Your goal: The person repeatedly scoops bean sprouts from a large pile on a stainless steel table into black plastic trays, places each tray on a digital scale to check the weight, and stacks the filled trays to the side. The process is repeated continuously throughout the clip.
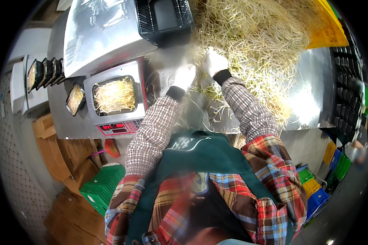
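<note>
Steel table point(315, 94) in a packing area; cardboard boxes point(65, 159) and green crates point(104, 185) on the floor to the left, coloured crates point(317, 192) to the right. Sprouts point(253, 36) heaped across the table top, spreading up and right toward a yellow crate point(329, 30). Left hand point(185, 76) and right hand point(215, 61), both in white gloves, set close together at the near left edge of the heap. Right hand deeper in the sprouts; left hand just beside it on the fringe. Fingers buried among strands: cannot tell whether closed on a bunch. Scale point(116, 100) directly left of the left hand, carrying a filled tray point(114, 95). Empty black tray point(164, 18) beyond the hands. Bare table between left hand and scale; more filled trays point(45, 72) further left.
</note>
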Tool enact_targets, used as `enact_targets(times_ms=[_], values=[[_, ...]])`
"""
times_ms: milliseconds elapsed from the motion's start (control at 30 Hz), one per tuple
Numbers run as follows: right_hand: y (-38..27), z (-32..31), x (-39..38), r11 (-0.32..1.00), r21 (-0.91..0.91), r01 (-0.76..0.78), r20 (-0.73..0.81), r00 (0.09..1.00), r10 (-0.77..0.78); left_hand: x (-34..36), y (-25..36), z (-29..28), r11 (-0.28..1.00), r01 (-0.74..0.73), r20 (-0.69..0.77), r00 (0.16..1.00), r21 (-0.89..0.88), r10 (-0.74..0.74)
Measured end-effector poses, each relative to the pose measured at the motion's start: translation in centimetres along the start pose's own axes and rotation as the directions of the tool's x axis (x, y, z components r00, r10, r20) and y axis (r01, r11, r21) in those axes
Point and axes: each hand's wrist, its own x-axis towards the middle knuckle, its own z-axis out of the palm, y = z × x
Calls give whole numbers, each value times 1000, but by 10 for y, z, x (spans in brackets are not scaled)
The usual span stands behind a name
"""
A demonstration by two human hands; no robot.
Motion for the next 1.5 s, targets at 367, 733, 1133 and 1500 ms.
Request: enact_targets(times_ms=[367, 733, 1133, 1500], values=[[19, 43, -14, 961, 225, 159, -86, 986, -143, -32, -16, 0, 700, 148, -76, 958, -699, -278], [-9, 30, -94, 814, 388, 432, -26, 888, -459, -47, 3, -10, 207, 129, 101, 985, -970, -139], [-42, -13, -98, 871, 264, 415, -308, 892, -332, -57, 0, -6, -307, 362, 202, 871, -880, 448], [-38, 38, -111, 904, 293, 313, 8, 944, -329, -64, 4, -24, 29, 53, 51, 996, -998, -71]])
